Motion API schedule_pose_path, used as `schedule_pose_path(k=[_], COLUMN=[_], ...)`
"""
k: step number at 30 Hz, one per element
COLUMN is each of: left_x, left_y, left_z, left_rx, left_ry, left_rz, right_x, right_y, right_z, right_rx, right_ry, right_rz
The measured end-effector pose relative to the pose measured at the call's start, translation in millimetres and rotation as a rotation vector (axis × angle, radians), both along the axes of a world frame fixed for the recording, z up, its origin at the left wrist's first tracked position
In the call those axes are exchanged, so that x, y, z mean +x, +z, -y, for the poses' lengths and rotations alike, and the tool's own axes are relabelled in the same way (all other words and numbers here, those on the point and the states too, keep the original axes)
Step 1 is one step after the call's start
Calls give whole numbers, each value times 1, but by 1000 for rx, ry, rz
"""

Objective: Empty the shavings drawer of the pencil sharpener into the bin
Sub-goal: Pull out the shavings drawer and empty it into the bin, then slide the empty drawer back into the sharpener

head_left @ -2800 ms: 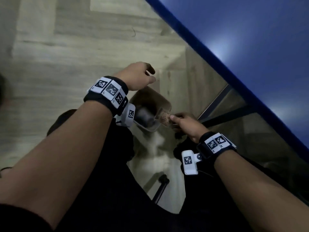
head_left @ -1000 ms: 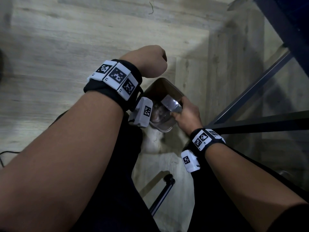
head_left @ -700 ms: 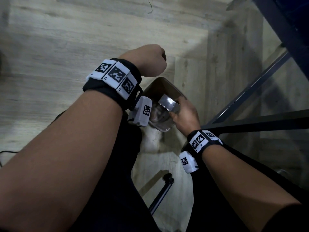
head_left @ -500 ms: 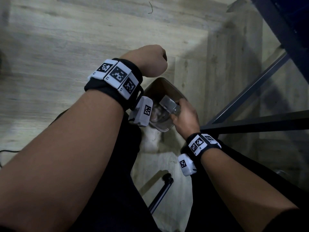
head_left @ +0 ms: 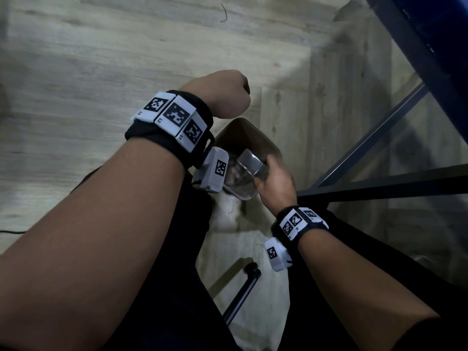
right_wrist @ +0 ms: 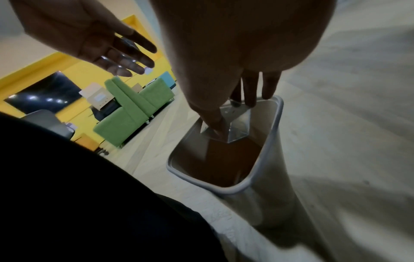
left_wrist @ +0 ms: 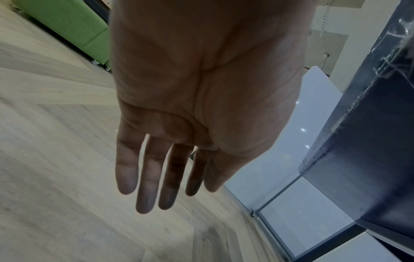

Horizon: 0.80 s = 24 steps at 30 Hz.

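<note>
A clear plastic shavings drawer hangs upturned over the mouth of a pale bin on the floor. My right hand grips the drawer between thumb and fingers, just inside the bin's rim. The bin's inside looks brown and dim. My left hand hovers above and left of the bin, holding nothing; in the left wrist view its fingers hang straight and relaxed. The sharpener body is out of sight.
A dark table frame and a blue tabletop edge stand right of the bin. A thin black rod leans between my legs. Pale wood floor spreads left; a green sofa stands far off.
The drawer held shavings 2.8 s ago and now looks clear. Over the last second my right hand has drawn back slightly with it above the bin; the left hand stays put.
</note>
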State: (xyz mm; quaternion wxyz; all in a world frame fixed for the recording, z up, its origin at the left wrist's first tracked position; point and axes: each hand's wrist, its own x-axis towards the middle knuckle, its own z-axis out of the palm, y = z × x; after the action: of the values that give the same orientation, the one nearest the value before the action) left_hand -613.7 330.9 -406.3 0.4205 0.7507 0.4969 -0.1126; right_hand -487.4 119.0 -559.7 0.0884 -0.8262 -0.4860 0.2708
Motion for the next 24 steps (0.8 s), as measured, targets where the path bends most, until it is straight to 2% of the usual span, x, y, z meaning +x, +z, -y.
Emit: schedule_pose_path(k=[10,19,24], left_x=[2,7,7], left_y=[-4,3,30], left_z=[-1,7,17], left_rx=[13,-25,2], left_ry=[-27,-15,128], left_rz=[-9,60,213], right_x=[3,35,44], right_y=[6,41,82], right_z=[-5,-25,-13], right_rx=[11,42,78], right_ry=[-12,-401,-458], right_rz=[-16,-311,-397])
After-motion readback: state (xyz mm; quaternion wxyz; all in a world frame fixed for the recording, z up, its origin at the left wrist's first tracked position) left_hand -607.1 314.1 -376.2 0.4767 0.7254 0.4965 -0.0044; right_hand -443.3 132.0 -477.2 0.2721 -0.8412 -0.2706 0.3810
